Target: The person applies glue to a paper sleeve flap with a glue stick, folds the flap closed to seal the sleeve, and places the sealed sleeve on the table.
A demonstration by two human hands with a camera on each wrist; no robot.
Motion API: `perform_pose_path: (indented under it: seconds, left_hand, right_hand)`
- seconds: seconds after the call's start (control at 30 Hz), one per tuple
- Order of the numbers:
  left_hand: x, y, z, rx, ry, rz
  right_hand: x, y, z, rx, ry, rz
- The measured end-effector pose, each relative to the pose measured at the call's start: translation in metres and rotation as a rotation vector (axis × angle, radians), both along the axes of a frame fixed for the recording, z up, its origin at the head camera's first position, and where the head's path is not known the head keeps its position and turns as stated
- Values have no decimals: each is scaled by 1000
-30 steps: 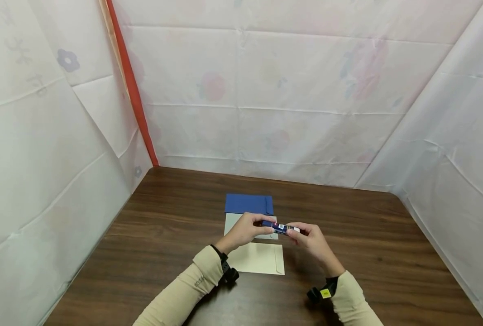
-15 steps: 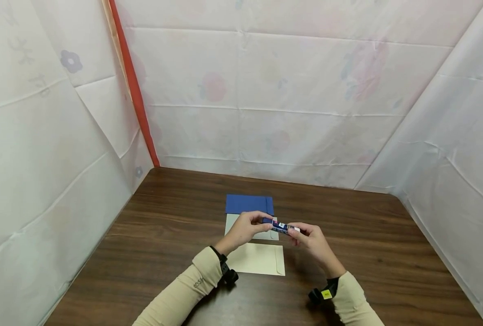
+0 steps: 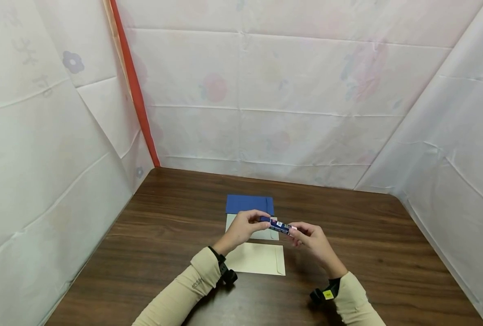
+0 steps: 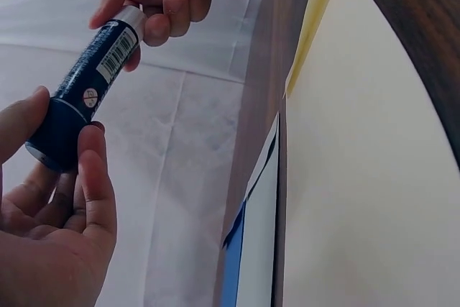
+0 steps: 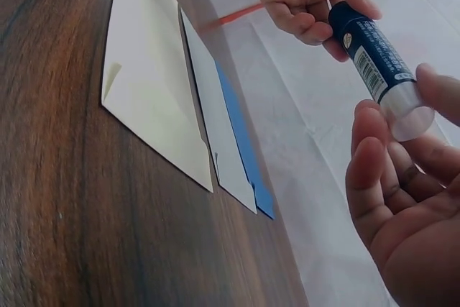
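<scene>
A navy glue stick (image 3: 279,225) with a barcode label is held in the air between both hands, above the right end of the pale grey envelope (image 3: 267,234). My left hand (image 3: 241,228) pinches its dark blue end (image 4: 57,134) between thumb and fingers. At the other end, my right hand (image 3: 313,241) grips the whitish, translucent end (image 5: 407,114). The stick lies tilted, its left end a little farther from me in the head view. Nearer to me on the table is a cream envelope (image 3: 257,259), and beyond the grey one a blue envelope (image 3: 247,203).
All three envelopes lie flat in a column, flaps to the right, on a dark wooden table (image 3: 367,235). White printed sheeting (image 3: 298,90) stands around the back and sides, with a red strip (image 3: 133,86) at the back left corner.
The glue stick has shifted slightly left and tilted a little more, its left end farther away. My left hand has moved slightly with it; my right hand has barely moved.
</scene>
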State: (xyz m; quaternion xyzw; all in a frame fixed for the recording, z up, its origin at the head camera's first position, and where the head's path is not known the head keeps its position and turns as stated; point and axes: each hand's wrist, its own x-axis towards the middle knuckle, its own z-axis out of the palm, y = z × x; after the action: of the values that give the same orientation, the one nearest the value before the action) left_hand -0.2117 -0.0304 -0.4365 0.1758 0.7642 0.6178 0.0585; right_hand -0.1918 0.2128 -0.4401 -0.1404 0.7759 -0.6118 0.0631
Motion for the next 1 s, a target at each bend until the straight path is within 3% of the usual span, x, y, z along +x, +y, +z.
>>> perform_pose_path:
  seconds: [0.5, 0.7, 1.0]
  left_hand:
    - [1, 1, 0, -29, 24, 34]
    - [1, 4, 1, -26, 28, 68]
    - [0, 0, 3, -38, 16, 52]
  right_hand:
    - [-2, -7, -3, 16, 44, -87]
    - [-2, -9, -4, 32, 86, -90]
    - [-4, -5, -3, 51, 67, -43]
